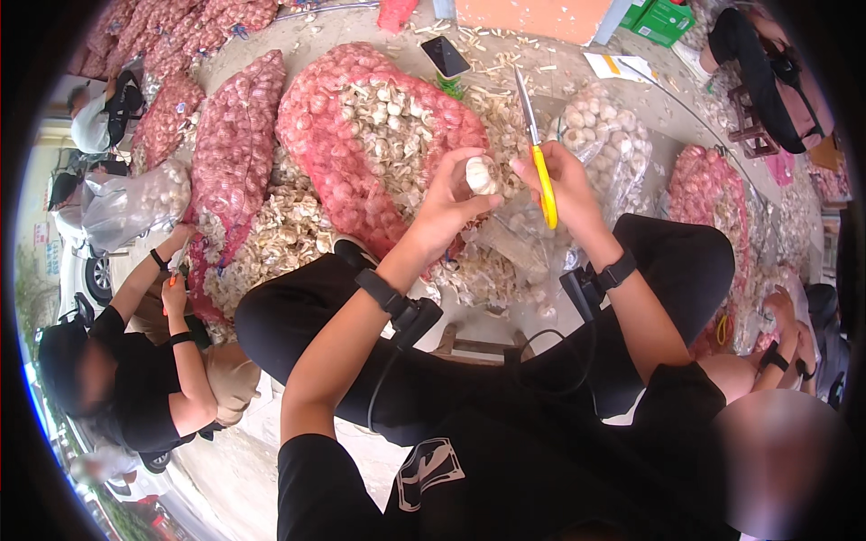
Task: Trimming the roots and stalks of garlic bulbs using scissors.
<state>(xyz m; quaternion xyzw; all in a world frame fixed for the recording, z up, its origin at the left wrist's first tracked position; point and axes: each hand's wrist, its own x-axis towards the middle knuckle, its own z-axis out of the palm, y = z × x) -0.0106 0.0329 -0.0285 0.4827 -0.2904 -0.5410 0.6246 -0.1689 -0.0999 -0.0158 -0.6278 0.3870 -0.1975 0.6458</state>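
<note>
A white garlic bulb is held in my left hand, its fingers and thumb closed around it. My right hand grips a pair of scissors with yellow handles, the blades pointing up and away from me. The blades look closed together and stand apart from the bulb. Just beyond my left hand lies an open red mesh sack with loose garlic bulbs in its mouth. Next to my right hand, a see-through plastic bag holds trimmed white bulbs. Dry garlic skins lie heaped below my hands.
A phone lies on the floor beyond the open sack. More full mesh sacks stand to the left, with another sack at right. A co-worker sits at my left; other people are at the right. Cut stems litter the floor.
</note>
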